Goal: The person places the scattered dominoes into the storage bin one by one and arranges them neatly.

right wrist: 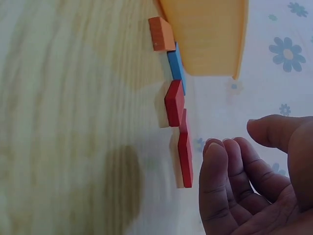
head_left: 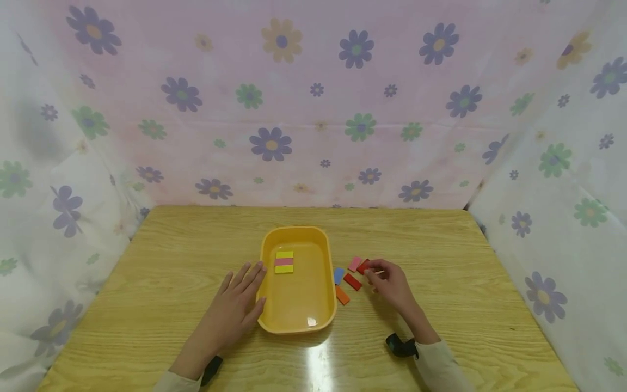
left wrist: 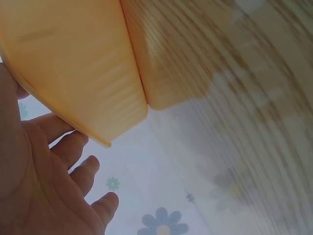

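Observation:
My left hand (head_left: 230, 313) touches the left rim of a yellow plastic tray (head_left: 297, 321), fingers spread and nearly straight. Inside the tray, a pink tile (head_left: 283, 262) lies between two yellow tiles (head_left: 284, 269), forming a small stack-like row. My right hand (head_left: 394, 288) hovers by a red tile (right wrist: 186, 159) on the table; its thumb and fingertips stand apart with nothing between them. Around it lie another red tile (head_left: 352, 282), a pink tile (head_left: 355, 264), a blue tile (head_left: 339, 275) and an orange tile (head_left: 343, 295), close to the tray's right side.
The wooden table (head_left: 196, 239) extends on both sides of the tray. Flower-printed cloth (head_left: 313, 109) hangs behind the table and along both sides. Dark wrist devices (head_left: 400, 346) sit at both sleeves.

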Demonstrator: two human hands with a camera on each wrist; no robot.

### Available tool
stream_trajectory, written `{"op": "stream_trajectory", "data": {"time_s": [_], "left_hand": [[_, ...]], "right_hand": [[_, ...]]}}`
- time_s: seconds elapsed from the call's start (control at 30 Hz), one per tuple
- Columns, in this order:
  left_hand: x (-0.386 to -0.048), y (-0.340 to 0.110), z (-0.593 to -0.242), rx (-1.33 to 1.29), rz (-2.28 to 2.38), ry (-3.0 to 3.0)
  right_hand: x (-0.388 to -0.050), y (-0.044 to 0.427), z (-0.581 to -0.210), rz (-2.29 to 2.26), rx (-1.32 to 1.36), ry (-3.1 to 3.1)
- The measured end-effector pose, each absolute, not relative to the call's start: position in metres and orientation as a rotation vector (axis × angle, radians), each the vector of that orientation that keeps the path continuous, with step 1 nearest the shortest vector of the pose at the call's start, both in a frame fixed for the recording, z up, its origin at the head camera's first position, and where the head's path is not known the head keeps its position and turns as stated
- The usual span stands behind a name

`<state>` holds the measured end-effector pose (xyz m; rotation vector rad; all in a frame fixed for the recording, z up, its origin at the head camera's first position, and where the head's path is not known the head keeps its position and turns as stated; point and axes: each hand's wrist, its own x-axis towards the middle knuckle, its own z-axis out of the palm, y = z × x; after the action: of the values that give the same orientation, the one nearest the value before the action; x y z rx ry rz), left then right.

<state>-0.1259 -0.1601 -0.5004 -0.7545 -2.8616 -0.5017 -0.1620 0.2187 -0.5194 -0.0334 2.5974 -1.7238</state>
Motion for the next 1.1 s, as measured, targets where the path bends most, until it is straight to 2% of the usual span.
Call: {"op": "stream_trajectory", "data": {"time_s": [0.3,0.77,1.1], "left_hand": [[-0.128,-0.162,-0.503,-0.774,-0.518,-2.837],[-0.129,-0.163,-0.507,-0.772,-0.507,-2.804],[-0.128,-0.163,-0.507,-0.774,-0.507,-2.824]], "right_hand": [[-0.155,0.219,-0.526,-1.507,-0.002,2.658],[-0.154,0.192,-0.516,-1.153,-0.014,2.823],[-0.152,0.183,-0.514,-1.14,-0.081,2.871]]}}
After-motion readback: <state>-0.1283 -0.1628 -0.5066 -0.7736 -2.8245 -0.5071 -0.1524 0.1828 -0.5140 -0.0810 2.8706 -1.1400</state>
